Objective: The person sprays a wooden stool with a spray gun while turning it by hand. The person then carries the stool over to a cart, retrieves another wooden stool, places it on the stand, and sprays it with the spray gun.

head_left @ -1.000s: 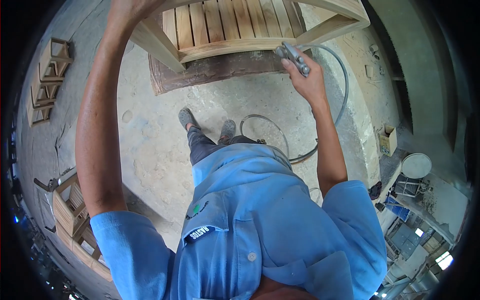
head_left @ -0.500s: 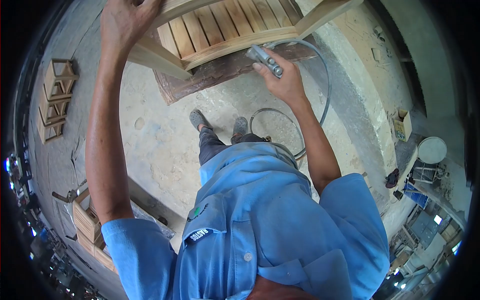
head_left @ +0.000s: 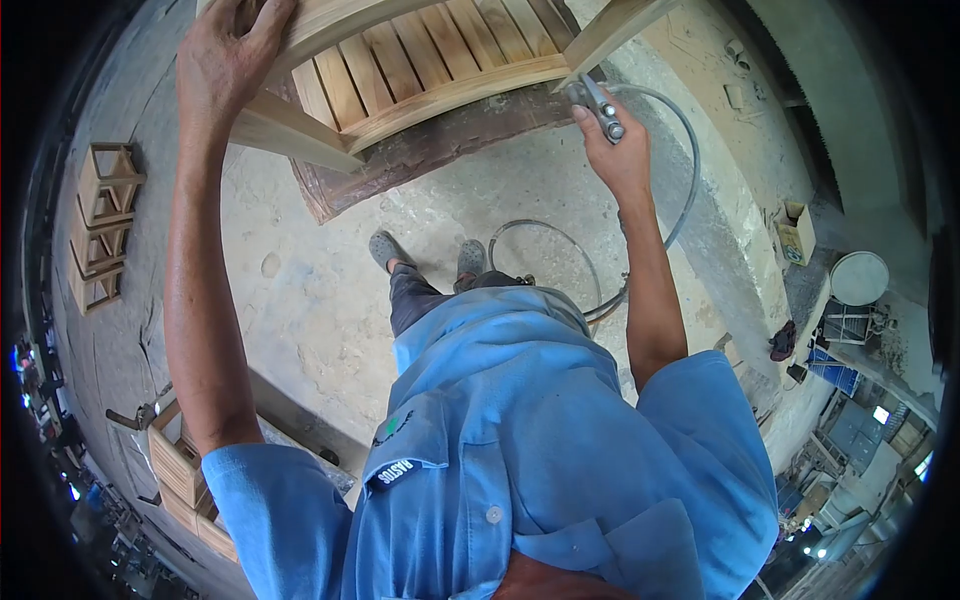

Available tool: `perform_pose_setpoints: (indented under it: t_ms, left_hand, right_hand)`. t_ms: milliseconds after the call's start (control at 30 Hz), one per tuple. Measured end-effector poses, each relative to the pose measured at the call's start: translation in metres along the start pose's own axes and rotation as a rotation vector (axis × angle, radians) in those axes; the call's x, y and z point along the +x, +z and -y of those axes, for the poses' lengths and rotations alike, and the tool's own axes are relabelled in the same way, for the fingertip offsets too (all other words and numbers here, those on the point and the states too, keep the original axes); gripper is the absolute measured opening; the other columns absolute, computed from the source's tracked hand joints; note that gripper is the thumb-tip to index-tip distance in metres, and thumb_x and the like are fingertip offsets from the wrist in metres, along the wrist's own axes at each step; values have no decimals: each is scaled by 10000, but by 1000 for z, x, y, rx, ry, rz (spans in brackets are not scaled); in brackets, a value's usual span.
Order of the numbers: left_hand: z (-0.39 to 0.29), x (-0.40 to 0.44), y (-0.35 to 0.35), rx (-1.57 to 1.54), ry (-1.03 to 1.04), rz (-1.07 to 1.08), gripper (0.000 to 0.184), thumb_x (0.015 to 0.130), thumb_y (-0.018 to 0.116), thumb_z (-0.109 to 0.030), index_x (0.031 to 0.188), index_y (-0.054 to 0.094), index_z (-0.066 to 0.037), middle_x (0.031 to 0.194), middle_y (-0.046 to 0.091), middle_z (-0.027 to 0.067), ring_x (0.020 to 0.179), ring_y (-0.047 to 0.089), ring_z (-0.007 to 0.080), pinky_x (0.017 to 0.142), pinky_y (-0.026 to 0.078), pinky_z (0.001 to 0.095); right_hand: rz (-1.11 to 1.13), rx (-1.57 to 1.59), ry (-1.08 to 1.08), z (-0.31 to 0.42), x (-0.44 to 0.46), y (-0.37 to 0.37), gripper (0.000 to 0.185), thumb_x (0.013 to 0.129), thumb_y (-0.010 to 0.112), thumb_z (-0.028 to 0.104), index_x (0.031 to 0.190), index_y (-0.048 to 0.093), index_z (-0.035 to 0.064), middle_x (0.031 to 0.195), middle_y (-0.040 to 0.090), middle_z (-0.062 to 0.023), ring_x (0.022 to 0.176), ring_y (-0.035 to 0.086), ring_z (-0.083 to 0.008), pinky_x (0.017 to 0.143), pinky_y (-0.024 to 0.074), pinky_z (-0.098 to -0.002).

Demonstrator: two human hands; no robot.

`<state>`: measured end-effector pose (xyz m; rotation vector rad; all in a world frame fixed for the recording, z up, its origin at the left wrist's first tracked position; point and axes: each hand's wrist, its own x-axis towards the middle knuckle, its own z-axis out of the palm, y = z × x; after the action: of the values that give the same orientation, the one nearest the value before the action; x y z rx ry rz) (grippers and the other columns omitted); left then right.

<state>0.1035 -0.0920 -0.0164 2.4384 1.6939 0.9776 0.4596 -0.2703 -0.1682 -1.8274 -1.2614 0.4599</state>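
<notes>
A wooden frame with a slatted panel stands at the top, above a brown sheet-covered base. At the upper left, my left hand is closed on the frame's top rail, its fingertips partly cut off by the view edge. My right hand grips a metal spray gun, close to the frame's right leg. From the gun a grey hose curves down and coils beside my feet. The gun's nozzle is blurred.
Small wooden frames line the floor at the far left. More wooden pieces lie at the lower left. To the right are an open cardboard box and a round-topped drum. My feet are on the concrete floor.
My right hand with the spray gun swung left along the frame's lower edge, then back right. My left hand stays on the rail while the view turned slightly.
</notes>
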Motion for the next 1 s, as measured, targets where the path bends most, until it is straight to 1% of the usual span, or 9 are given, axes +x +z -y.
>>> perform_pose_setpoints:
  t_ms: [67,167,267,300,400,433,533,633,1000]
  left_hand:
    - [-35,-7,-8,10,-46,-39,358,885,646,-306,1077,673,-5,1025,688,201,965,664,320,848,507,405]
    - [-43,-11,-13,14,-27,-28,367,886,644,-319,1086,676,-14,1031,695,198,974,669,319,856,508,406]
    - [-23,-4,-4,1,-42,-26,374,885,644,-326,1083,675,-10,1012,697,194,952,672,316,848,511,410]
    - [-29,-8,-7,-7,-25,-37,374,883,646,-324,1082,675,-9,1004,698,194,944,672,315,844,513,410]
    - [-40,-14,-12,-24,-8,-61,375,874,652,-319,1077,675,-4,984,698,193,921,672,311,829,515,410]
    - [-29,-7,-6,-26,-22,-61,375,870,655,-317,1074,675,-4,978,697,193,914,671,310,822,515,409]
    - [-24,-2,-5,-38,-67,-50,375,851,667,-306,1037,668,20,941,687,196,864,663,302,777,513,405]
    - [-24,-2,-7,-25,-55,-60,372,846,671,-300,1012,661,34,914,679,199,833,658,300,750,509,407]
    - [-18,-1,-2,-27,-23,-91,375,835,676,-294,1000,660,43,878,666,206,799,649,305,719,501,409]
  right_hand:
    - [82,140,-25,-1,-3,8,469,866,759,338,1236,686,59,892,745,-163,805,734,-239,758,545,-337]
    - [118,167,-88,4,3,22,451,866,752,342,1235,695,89,860,741,-142,789,722,-209,752,542,-333]
    - [93,87,-107,18,31,32,452,854,747,369,1227,704,117,860,741,-147,828,732,-244,761,543,-352]
    - [32,58,-156,16,44,41,466,840,745,397,1216,710,125,873,740,-163,847,733,-303,764,545,-380]
    - [-86,8,-281,30,75,50,407,871,754,296,1179,715,33,827,737,-62,739,654,-96,691,518,-271]
    - [-22,62,-248,43,79,46,406,863,755,331,1140,728,34,875,756,-130,800,705,-160,733,536,-307]
    - [-64,-21,-308,51,88,53,418,861,751,369,1112,736,35,868,749,-163,817,727,-225,749,543,-339]
    - [-61,-126,-258,44,91,59,450,855,748,411,1103,736,36,873,743,-186,829,733,-276,760,546,-365]
    - [-70,-122,-221,47,87,67,463,849,739,450,1101,738,62,857,736,-192,849,729,-332,762,543,-397]
